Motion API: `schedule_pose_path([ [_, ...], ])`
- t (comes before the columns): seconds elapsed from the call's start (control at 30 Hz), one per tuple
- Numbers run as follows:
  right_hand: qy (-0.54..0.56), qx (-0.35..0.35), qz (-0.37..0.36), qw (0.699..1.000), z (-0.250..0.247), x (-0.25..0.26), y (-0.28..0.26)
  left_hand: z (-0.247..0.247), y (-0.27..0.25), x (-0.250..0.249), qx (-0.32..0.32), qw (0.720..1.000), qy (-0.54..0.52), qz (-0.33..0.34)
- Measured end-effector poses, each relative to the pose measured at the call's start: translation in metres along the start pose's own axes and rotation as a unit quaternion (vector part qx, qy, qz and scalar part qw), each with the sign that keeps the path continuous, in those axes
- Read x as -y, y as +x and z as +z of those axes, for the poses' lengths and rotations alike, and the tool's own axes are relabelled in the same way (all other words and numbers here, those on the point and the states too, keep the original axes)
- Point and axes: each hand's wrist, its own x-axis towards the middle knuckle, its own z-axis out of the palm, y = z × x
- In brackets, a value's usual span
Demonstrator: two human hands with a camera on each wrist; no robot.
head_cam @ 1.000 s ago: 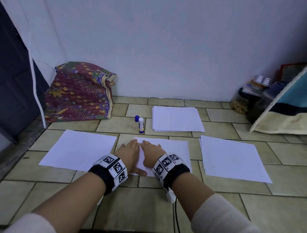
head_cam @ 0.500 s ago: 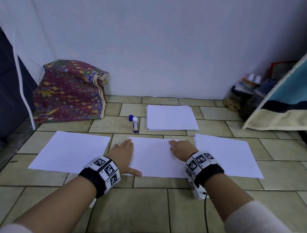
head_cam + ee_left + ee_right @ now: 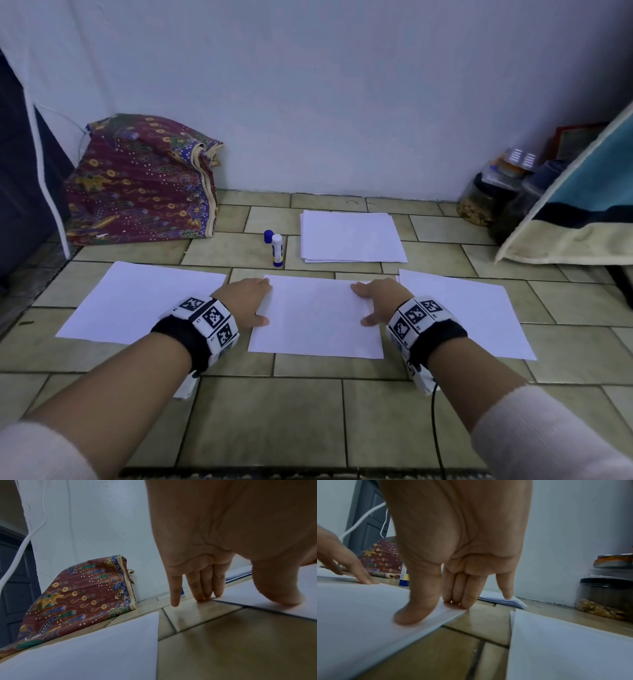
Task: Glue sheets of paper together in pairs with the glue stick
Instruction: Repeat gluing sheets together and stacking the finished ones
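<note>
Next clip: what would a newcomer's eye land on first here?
Two hands, left hand and right hand, pressed flat on the side edges of the middle sheet on the tiled floor. Then the uncapped glue stick standing behind it, beside a paper stack, and the patterned cloth against the wall at left.

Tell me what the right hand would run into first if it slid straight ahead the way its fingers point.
The right hand points toward the wall, slightly left. After a strip of bare beige floor tile, it would likely meet the near edge of the stack of white paper sheets. Depth is approximate.
</note>
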Motion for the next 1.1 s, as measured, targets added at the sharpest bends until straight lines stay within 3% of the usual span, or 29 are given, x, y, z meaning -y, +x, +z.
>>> schedule_pose_path([
  [0.53,0.015,0.041,-0.034,0.998,0.015,-0.001,-0.004,0.001,-0.005,0.008,0.06,0.997,0.019,0.042],
  [0.9,0.12,0.018,0.036,0.992,0.013,-0.006,-0.003,0.0,-0.004,0.009,0.057,0.997,0.0,0.053],
  [1.1,0.164,0.003,0.025,0.986,0.007,-0.005,-0.014,0.001,-0.004,0.008,0.053,0.997,-0.005,0.049],
])
